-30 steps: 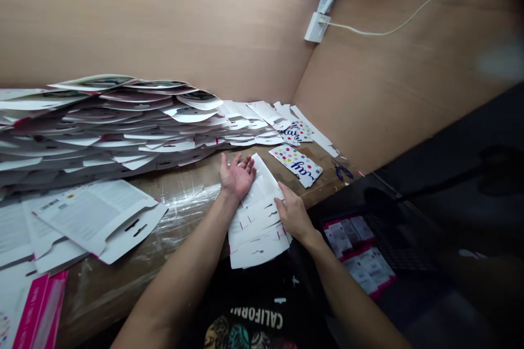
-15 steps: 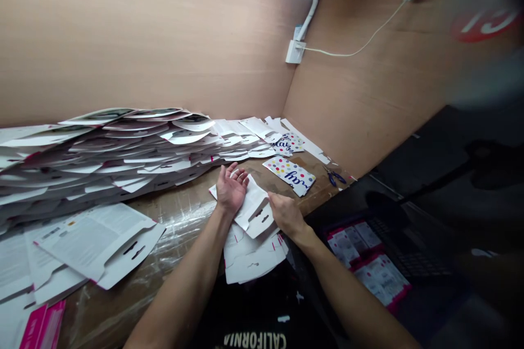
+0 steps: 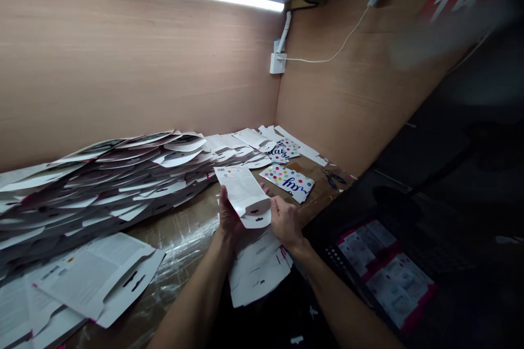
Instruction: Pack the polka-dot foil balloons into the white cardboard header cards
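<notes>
A white printed cardboard sleeve (image 3: 241, 188), with hang-hole slots in its near flap, is held up tilted over the table. My left hand (image 3: 229, 215) cradles it from below, thumb along its left edge and fingertips showing past the right edge. My right hand (image 3: 285, 221) pinches its right edge near the flap. Under both hands lies a fanned pile of similar white sleeves (image 3: 260, 272), overhanging the front of the table. Beyond my right hand rests a polka-dot card (image 3: 289, 181) with blue lettering.
Long overlapping stacks of white sleeves (image 3: 135, 180) line the back wall. More sleeves (image 3: 98, 278) lie front left. Blue-handled pliers (image 3: 333, 177) sit near the table's right edge. Below right, a dark crate (image 3: 347, 275) holds packs with pink edges. A power socket (image 3: 278, 63) is in the corner.
My left hand, palm up and open before, has come under the sleeve and closed on it. The sleeve now lies lengthwise across that hand. The camera view has tilted up slightly.
</notes>
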### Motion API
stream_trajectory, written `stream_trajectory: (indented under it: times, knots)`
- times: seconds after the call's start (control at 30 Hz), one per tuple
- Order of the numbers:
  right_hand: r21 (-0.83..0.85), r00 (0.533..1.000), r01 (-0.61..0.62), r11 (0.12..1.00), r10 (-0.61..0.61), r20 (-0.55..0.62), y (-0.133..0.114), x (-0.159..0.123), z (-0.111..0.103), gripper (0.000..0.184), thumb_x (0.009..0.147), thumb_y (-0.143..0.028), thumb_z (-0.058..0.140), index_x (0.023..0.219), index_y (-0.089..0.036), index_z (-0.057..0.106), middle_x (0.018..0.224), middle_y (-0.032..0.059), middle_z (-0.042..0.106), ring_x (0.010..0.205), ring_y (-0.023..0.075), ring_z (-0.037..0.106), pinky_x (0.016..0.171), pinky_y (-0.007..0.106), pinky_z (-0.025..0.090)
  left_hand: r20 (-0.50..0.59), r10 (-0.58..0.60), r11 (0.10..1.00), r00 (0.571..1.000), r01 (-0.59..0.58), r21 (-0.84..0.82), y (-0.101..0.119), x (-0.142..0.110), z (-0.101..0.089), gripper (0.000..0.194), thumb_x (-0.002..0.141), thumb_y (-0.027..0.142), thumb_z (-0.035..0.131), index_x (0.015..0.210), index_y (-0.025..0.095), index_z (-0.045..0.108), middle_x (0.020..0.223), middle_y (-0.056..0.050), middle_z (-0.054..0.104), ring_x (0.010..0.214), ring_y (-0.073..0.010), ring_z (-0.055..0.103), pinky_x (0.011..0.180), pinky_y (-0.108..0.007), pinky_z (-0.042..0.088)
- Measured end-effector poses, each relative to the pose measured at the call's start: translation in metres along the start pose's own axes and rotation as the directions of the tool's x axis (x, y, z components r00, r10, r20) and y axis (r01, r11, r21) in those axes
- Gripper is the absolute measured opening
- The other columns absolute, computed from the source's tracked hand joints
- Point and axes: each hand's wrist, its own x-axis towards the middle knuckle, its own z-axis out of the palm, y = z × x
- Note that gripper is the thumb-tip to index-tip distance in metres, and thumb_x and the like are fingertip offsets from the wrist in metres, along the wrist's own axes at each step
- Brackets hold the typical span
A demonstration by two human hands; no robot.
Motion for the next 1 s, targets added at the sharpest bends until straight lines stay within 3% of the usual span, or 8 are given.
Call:
stream_trajectory:
  times: [0.3, 0.5, 0.57, 0.63, 0.7, 0.8, 0.9, 1.0]
  knots:
    - [-0.121, 0.982, 0.122, 0.985, -0.137, -0.126, 0.007, -0.002, 0.008, 0.014, 0.101, -0.032, 0.062, 0.096, -0.019, 0.064, 0.097, 0.0118, 0.068, 0.097, 0.0299, 0.062, 0.089, 0.042, 0.048, -0.145, 0.045, 0.998, 0.988, -0.037, 0.058, -0.007, 0.002, -0.005, 0.091, 0.079, 0.078, 0.070, 0.134, 0.006, 0.065, 0.116, -0.023, 0.076, 0.118, -0.0426, 0.071, 0.106, -0.057, 0.053]
    - [0.007, 0.892, 0.423, 0.906, -0.418, 0.172, -0.003, 0.012, -0.002, 0.033, 0.093, -0.017, 0.063, 0.126, -0.021, 0.067, 0.120, 0.0127, 0.070, 0.117, 0.0317, 0.062, 0.102, 0.048, 0.048, -0.120, 0.019, 0.996, 0.993, -0.009, 0.088, -0.011, 0.004, -0.002, 0.084, 0.081, 0.078, 0.068, 0.124, 0.006, 0.071, 0.113, -0.022, 0.078, 0.117, -0.0415, 0.071, 0.104, -0.052, 0.055]
    - [0.148, 0.909, 0.355, 0.923, -0.378, 0.174, -0.004, 0.015, -0.007, 0.025, 0.094, -0.021, 0.064, 0.118, -0.021, 0.071, 0.114, 0.0117, 0.072, 0.112, 0.0310, 0.065, 0.100, 0.047, 0.051, -0.116, 0.001, 0.997, 0.993, 0.009, 0.082, -0.009, 0.003, -0.002, 0.086, 0.082, 0.080, 0.065, 0.125, 0.006, 0.070, 0.115, -0.022, 0.077, 0.117, -0.0415, 0.071, 0.104, -0.052, 0.055]
    - [0.350, 0.981, 0.069, 0.934, -0.128, 0.148, -0.005, 0.015, -0.014, 0.016, 0.096, -0.030, 0.064, 0.106, -0.020, 0.072, 0.101, 0.0102, 0.074, 0.095, 0.0274, 0.069, 0.087, 0.043, 0.057, -0.117, -0.013, 0.997, 0.993, 0.021, 0.073, -0.006, 0.000, -0.002, 0.093, 0.081, 0.084, 0.063, 0.130, 0.005, 0.068, 0.119, -0.023, 0.076, 0.114, -0.0411, 0.072, 0.102, -0.054, 0.056]
    - [0.593, 0.940, -0.331, 0.734, 0.205, 0.271, -0.007, 0.011, -0.022, 0.019, 0.097, -0.036, 0.065, 0.104, -0.020, 0.069, 0.099, 0.0096, 0.075, 0.079, 0.0229, 0.070, 0.062, 0.033, 0.056, -0.116, -0.020, 0.996, 0.993, 0.030, 0.081, -0.002, -0.002, -0.001, 0.097, 0.080, 0.085, 0.064, 0.136, 0.007, 0.065, 0.124, -0.022, 0.075, 0.108, -0.0400, 0.074, 0.098, -0.056, 0.058]
    - [0.720, 0.702, -0.685, 0.111, 0.366, 0.611, -0.012, 0.004, -0.034, 0.021, 0.094, -0.033, 0.069, 0.109, -0.019, 0.064, 0.116, 0.0137, 0.074, 0.085, 0.0222, 0.076, 0.045, 0.022, 0.045, -0.109, -0.010, 0.994, 0.994, 0.022, 0.111, -0.001, -0.005, 0.002, 0.096, 0.078, 0.082, 0.069, 0.143, 0.012, 0.062, 0.129, -0.020, 0.073, 0.104, -0.0384, 0.075, 0.096, -0.055, 0.058]
    - [0.643, 0.553, -0.691, -0.331, 0.331, 0.765, -0.019, 0.001, -0.039, 0.016, 0.101, -0.032, 0.058, 0.102, -0.017, 0.064, 0.123, 0.0191, 0.072, 0.103, 0.0230, 0.076, 0.047, 0.019, 0.049, -0.105, 0.020, 0.989, 0.994, -0.005, 0.145, -0.006, -0.006, 0.005, 0.092, 0.078, 0.075, 0.075, 0.146, 0.016, 0.060, 0.133, -0.018, 0.072, 0.115, -0.0393, 0.072, 0.101, -0.053, 0.057]
    - [0.567, 0.452, -0.620, -0.543, 0.343, 0.823, -0.024, 0.000, -0.040, 0.025, 0.107, -0.035, 0.049, 0.098, -0.017, 0.063, 0.122, 0.0204, 0.070, 0.105, 0.0226, 0.076, 0.049, 0.019, 0.053, -0.094, 0.029, 0.981, 0.995, -0.010, 0.193, -0.010, -0.006, 0.007, 0.092, 0.077, 0.073, 0.077, 0.145, 0.014, 0.061, 0.133, -0.019, 0.072, 0.120, -0.0399, 0.070, 0.104, -0.052, 0.056]
